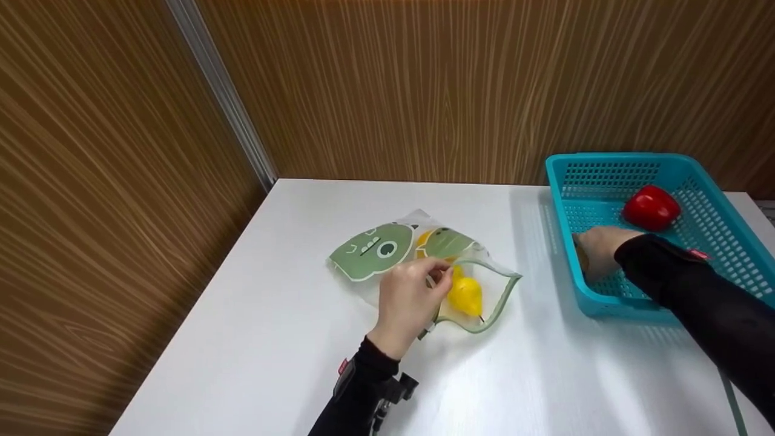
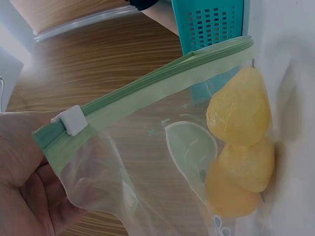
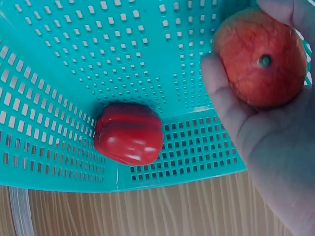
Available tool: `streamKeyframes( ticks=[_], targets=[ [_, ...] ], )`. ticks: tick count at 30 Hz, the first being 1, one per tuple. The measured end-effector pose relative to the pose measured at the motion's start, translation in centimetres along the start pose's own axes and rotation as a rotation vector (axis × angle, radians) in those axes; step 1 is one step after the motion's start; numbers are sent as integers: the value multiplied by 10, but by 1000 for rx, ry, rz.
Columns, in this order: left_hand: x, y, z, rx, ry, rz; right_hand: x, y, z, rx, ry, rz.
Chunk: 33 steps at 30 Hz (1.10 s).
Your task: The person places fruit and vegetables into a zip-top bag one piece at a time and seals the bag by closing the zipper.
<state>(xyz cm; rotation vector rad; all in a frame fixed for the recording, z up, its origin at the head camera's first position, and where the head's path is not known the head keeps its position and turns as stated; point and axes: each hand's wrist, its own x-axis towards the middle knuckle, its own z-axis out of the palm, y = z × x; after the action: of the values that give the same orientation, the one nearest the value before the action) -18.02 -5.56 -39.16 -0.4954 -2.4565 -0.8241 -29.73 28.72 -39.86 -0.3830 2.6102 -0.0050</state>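
Observation:
My left hand point(image 1: 408, 300) pinches the green zip edge of a clear plastic zip bag point(image 1: 369, 251) printed with green cartoon shapes. In the left wrist view a white slider point(image 2: 74, 120) sits on that edge, close to the fingers. Several yellow fruits lie in the bag, among them a yellow pear point(image 1: 466, 295); its mouth gapes toward the right in the head view. Inside the turquoise basket point(image 1: 596, 307), my right hand point(image 1: 599, 249) grips a round orange-red fruit point(image 3: 261, 59) with a green stem spot. The head view mostly hides this fruit behind the hand.
A red bell pepper point(image 3: 129, 133) lies in the basket's far part. The basket stands at the right on a white table point(image 1: 260, 339). Wood-grain panels point(image 1: 412, 91) rise behind and at the left.

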Motion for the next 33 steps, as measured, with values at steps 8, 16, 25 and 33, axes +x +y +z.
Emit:
streamKeyframes(
  ticks=[8,16,25,33],
  targets=[
    [1,0,1,28,12,13,-16,10,-15,39,225,10],
    [1,1,0,8,3,-3,-38,14,-27,57,379,9],
    [0,0,1,-5,3,-8,-65,-16,-28,82,557,-55],
    [0,0,1,1,10,5,-90,-58,-20,215,665,-60]
  ],
)
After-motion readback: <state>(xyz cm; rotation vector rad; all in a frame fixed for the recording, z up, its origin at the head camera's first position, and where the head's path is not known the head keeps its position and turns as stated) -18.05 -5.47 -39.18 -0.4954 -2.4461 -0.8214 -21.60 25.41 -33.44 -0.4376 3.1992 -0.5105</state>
